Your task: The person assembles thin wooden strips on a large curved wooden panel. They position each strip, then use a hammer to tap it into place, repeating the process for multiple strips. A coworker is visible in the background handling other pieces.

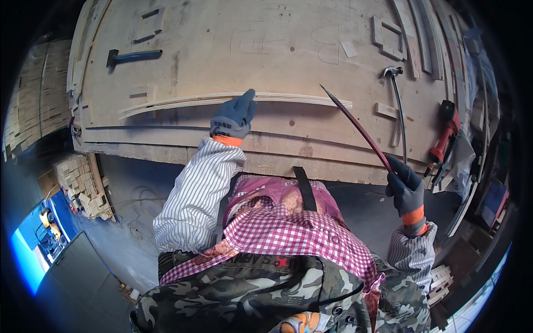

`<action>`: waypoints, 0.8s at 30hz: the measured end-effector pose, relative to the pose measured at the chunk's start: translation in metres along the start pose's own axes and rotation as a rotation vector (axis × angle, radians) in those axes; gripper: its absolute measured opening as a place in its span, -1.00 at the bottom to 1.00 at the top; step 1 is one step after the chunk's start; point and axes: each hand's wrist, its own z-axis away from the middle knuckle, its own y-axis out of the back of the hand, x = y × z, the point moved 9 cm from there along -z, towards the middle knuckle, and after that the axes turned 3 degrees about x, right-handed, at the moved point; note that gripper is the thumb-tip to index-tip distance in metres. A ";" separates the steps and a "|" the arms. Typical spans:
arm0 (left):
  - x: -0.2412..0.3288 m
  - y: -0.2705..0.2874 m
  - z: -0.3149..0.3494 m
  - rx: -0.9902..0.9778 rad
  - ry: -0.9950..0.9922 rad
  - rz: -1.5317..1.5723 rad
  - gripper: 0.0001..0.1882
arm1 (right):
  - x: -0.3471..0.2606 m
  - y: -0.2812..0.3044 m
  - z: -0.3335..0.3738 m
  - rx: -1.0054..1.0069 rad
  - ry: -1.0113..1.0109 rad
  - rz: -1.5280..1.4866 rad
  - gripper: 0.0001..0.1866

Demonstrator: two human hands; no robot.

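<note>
My gloved left hand [232, 117] is closed at the middle of a thin bundle of long pale wood strips [300, 98]. The strips run left to right above the near part of the wooden worktable [222, 61], and a shadow falls beneath them. Off to the right, my gloved right hand [405, 186] is wrapped round the lower end of a long red pry bar [361, 129]. Its dark tapered tip points up and left, just short of the strips' right part. Part of the bar's lower end is hidden in my fist.
A hammer [133, 56] lies at the far left of the table. A long-handled claw hammer [395, 89] and a red power tool [446, 133] lie to the right. Small wooden frame pieces [388, 38] sit at the back right. Stacked wood blocks [83, 186] stand at the left.
</note>
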 end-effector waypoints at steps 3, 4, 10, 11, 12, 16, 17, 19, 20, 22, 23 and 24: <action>-0.039 0.041 -0.009 0.200 -0.148 -0.077 -0.69 | -0.026 -0.029 0.005 -0.105 0.011 0.078 -0.62; -0.048 0.047 -0.010 0.252 -0.167 -0.125 -0.66 | -0.033 -0.039 0.007 -0.141 0.005 0.100 -0.61; -0.077 -0.015 -0.045 -0.292 -0.094 -0.221 -0.54 | -0.086 -0.079 0.005 -0.170 0.273 0.456 -0.63; -0.085 -0.031 -0.048 -0.458 -0.028 -0.217 -0.49 | -0.087 -0.083 0.003 -0.160 0.252 0.488 -0.64; -0.088 -0.042 -0.048 -0.591 0.025 -0.205 -0.44 | -0.087 -0.084 0.001 -0.154 0.229 0.518 -0.64; -0.084 -0.038 -0.050 -0.528 0.067 -0.063 -0.50 | -0.103 -0.097 0.002 -0.104 0.443 0.695 -0.65; -0.082 -0.038 -0.050 -0.522 0.065 -0.058 -0.51 | -0.100 -0.096 0.002 -0.103 0.397 0.657 -0.65; -0.082 -0.039 -0.048 -0.546 0.069 -0.059 -0.53 | -0.086 -0.091 0.000 -0.092 0.217 0.594 -0.65; -0.081 -0.041 -0.048 -0.556 0.063 -0.054 -0.54 | -0.088 -0.093 0.001 -0.096 0.262 0.606 -0.64; -0.081 -0.045 -0.048 -0.611 0.047 -0.043 -0.55 | -0.080 -0.088 0.002 -0.084 0.166 0.636 -0.63; -0.082 -0.048 -0.047 -0.644 0.053 -0.021 -0.56 | -0.085 -0.090 0.003 -0.085 0.225 0.692 -0.63; -0.082 -0.049 -0.048 -0.665 0.058 -0.003 -0.56 | -0.089 -0.090 0.005 -0.087 0.262 0.724 -0.63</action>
